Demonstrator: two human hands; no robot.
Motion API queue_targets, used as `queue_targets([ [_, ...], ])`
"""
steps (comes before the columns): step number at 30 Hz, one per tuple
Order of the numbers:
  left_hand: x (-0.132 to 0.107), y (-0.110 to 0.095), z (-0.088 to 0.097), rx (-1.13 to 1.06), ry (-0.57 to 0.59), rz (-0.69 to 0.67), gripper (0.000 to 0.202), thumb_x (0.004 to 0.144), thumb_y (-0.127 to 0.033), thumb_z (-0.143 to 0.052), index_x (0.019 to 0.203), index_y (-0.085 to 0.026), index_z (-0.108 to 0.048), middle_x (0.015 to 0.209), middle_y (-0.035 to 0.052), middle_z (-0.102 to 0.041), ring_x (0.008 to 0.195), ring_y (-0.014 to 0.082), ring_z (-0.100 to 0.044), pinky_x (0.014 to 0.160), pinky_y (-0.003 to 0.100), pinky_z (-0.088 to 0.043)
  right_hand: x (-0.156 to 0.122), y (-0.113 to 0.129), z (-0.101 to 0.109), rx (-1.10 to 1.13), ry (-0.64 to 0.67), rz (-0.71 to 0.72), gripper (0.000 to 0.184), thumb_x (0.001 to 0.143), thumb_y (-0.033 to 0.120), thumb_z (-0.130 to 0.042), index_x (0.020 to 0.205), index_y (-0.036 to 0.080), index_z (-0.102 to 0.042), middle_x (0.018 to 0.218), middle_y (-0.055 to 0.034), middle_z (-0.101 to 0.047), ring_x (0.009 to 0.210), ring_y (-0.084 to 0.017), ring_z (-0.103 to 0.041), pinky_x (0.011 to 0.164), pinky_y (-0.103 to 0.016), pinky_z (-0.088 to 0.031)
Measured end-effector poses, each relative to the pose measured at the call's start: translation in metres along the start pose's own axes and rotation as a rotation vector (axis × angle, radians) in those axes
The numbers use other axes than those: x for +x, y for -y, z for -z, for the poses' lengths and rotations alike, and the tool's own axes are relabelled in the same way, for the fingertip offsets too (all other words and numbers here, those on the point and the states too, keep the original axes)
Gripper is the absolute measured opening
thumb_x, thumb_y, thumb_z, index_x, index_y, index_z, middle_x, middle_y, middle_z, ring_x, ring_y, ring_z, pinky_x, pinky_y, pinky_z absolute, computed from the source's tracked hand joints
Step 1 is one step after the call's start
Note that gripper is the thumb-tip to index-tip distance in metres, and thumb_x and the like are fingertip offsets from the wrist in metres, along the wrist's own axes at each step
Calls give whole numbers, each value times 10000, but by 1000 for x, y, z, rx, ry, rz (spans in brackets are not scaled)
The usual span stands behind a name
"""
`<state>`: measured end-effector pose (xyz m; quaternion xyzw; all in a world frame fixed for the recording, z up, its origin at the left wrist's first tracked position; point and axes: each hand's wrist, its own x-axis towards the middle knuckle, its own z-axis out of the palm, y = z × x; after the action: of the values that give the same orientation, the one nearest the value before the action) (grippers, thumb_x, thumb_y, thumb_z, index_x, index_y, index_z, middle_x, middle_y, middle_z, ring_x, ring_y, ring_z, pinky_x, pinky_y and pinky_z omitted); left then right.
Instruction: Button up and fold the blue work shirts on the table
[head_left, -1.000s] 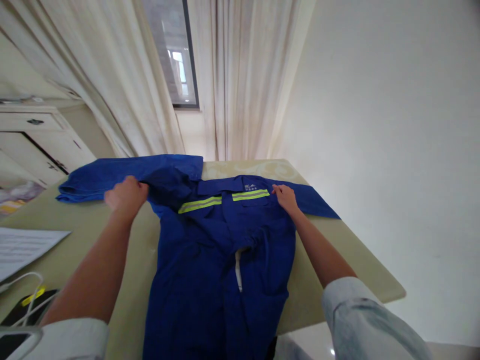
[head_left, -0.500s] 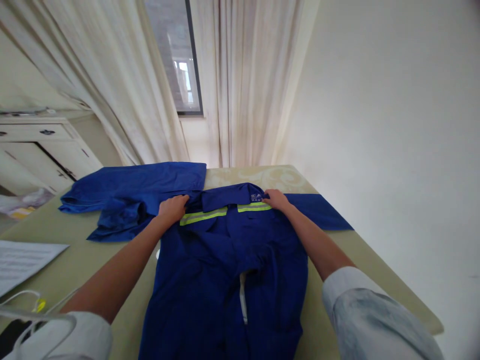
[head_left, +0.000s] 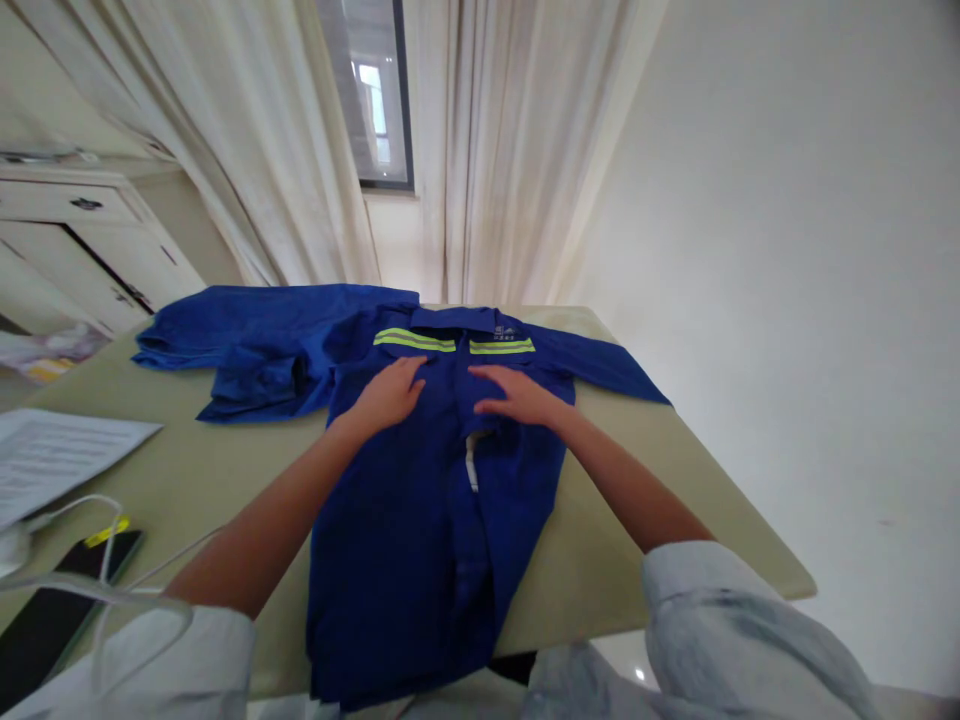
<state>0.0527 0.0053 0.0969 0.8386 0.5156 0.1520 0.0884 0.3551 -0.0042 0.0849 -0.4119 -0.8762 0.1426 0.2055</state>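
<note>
A dark blue work jacket [head_left: 390, 540] lies front side up on the table, its collar at the far end and its hem near the front edge. Two yellow-green reflective strips cross its chest. Just below the left strip is my left hand [head_left: 391, 395], open with the fingers pointing forward. My right hand [head_left: 517, 394] is open below the other strip, thumb and fingers apart. Both are over the jacket's front; whether they press on it I cannot tell. One sleeve [head_left: 607, 362] stretches right, and the front gapes at a pale patch.
Another blue garment [head_left: 262, 312] lies folded at the back left of the table [head_left: 615, 540]. Printed paper [head_left: 67, 455], a black phone [head_left: 56, 610] and a white cable [head_left: 112, 530] are at the left. Curtains and a wall stand beyond.
Both hands have let go of the jacket's collar and shoulder area and come down over its chest. The collar and shoulders now lie flatter, and the right sleeve is spread out. My view has shifted.
</note>
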Motion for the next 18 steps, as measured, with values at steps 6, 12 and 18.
queue_targets([
  [6,-126,-20,-60,66,45,-4,594,1092,-429,-301,1640,-212,-369,1681,140,-418,1555,313,-389,1277,563,-290,-98,54,-1,32,142,-76,455,987,282,-641,1441,249,-648,1339,-136,-721,1208,-311,-660,1095,-522,-474],
  [12,-186,14,-55,113,94,32,774,1013,-625,-423,1669,-224,-339,1748,133,-276,1627,337,-215,1318,546,-158,-262,71,118,259,175,-586,430,835,487,-751,1250,379,-767,1025,-73,-778,900,-274,-749,846,-416,-629],
  [18,-140,-11,-36,98,251,-73,649,899,-527,-613,1488,-254,-597,1656,139,-446,1521,393,-388,1224,569,-335,-295,67,115,166,202,-877,621,672,556,-876,1242,341,-754,1042,-104,-791,887,-290,-760,808,-443,-653],
])
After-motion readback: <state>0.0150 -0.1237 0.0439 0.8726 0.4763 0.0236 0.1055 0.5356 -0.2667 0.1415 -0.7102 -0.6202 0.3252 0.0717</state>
